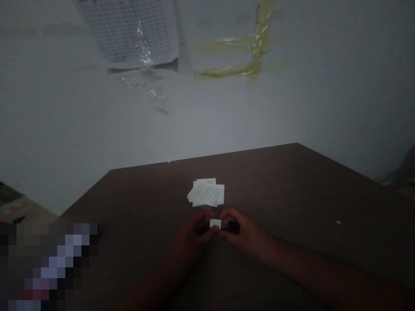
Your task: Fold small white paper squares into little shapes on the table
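Both hands meet at the middle of a dark brown wooden table (292,181). My left hand (193,235) and my right hand (241,233) pinch a small folded white paper piece (215,223) between their fingertips, fingers curled around it. Just beyond the hands lies a small loose stack of white paper slips with printed text (206,192), flat on the table and apart from the hands.
A pale wall rises behind the table, with a gridded sheet (129,30) and strips of yellowish tape (253,56) stuck to it. A tiny white scrap (338,222) lies on the table at the right. A blurred-out area (45,268) fills the lower left corner.
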Motion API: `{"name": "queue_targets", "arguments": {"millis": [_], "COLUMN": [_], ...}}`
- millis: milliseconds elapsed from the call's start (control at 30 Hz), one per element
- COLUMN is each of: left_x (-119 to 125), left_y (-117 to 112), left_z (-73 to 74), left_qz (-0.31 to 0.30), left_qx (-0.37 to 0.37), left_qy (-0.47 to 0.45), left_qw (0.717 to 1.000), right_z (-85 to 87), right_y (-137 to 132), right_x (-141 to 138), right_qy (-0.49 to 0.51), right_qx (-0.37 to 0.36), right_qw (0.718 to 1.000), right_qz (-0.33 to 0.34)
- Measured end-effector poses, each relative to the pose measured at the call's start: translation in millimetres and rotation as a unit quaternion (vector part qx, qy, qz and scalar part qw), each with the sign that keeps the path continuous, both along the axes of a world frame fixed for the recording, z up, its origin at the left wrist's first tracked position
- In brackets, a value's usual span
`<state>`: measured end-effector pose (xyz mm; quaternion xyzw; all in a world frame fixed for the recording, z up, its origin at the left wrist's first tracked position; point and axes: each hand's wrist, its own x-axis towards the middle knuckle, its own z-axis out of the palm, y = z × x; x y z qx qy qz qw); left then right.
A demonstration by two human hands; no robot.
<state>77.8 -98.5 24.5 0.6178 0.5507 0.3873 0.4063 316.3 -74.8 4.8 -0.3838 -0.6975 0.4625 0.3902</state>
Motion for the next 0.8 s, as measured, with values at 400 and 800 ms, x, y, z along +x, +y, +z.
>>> {"name": "queue_targets", "arguments": {"millis": [400,800], "left_x": [1,1], "left_y": [-1,-5], "left_z": [16.0,5.5], "left_qz": [-0.028,-0.073], "left_qx": [-0.033,0.055], "left_qy": [0.072,0.195], "left_qw": [0.996,0.977], "right_z": [-1.2,-14.9], "right_y": [6,-1], "right_x": [4,2], "right_qy": [0.005,-0.167], "right_qx": [-0.028,0.144], "right_qw": [0.999,0.975], "right_qz": [-0.017,0.018]}}
